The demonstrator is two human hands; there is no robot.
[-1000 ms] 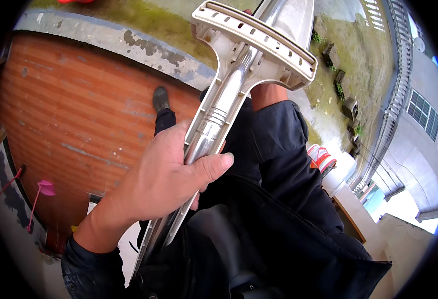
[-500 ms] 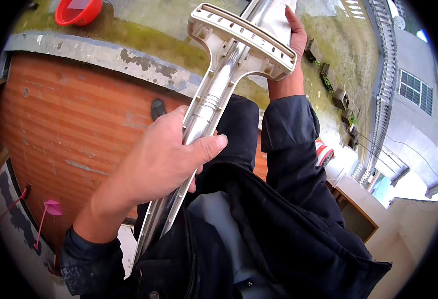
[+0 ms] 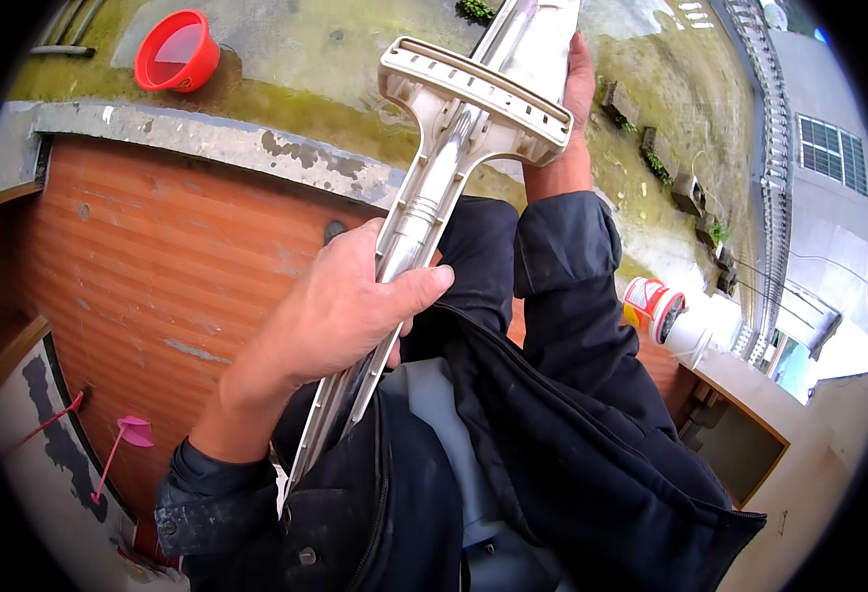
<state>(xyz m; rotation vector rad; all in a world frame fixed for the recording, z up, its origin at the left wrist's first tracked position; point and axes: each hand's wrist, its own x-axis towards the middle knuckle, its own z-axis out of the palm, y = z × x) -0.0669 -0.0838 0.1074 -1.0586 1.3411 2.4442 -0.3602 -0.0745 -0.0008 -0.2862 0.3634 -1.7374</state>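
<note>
A long white plastic frame with a shiny metal tube (image 3: 417, 219) along its channel slants across my body. Near its far end is a slotted white crosspiece (image 3: 473, 94), and beyond that a broad pale section runs out of view. My left hand (image 3: 340, 301) wraps around the middle of the frame, thumb lying across the tube. On the right edge of the broad section, past the crosspiece, my right hand (image 3: 578, 104) grips with most of its fingers hidden behind. The frame's near end goes down beside my dark jacket (image 3: 592, 434).
A red basin (image 3: 179, 51) holding liquid stands on the wet, mossy ground beyond a concrete ledge (image 3: 207, 138). Reddish-brown floor (image 3: 167, 266) lies left. At lower left is a pink fly swatter (image 3: 136, 431); to the right, a red-and-white bucket (image 3: 651, 308).
The head view has shifted, so the basin and ledge appear lower and farther right. Both hands keep the same hold on the frame, which has barely moved.
</note>
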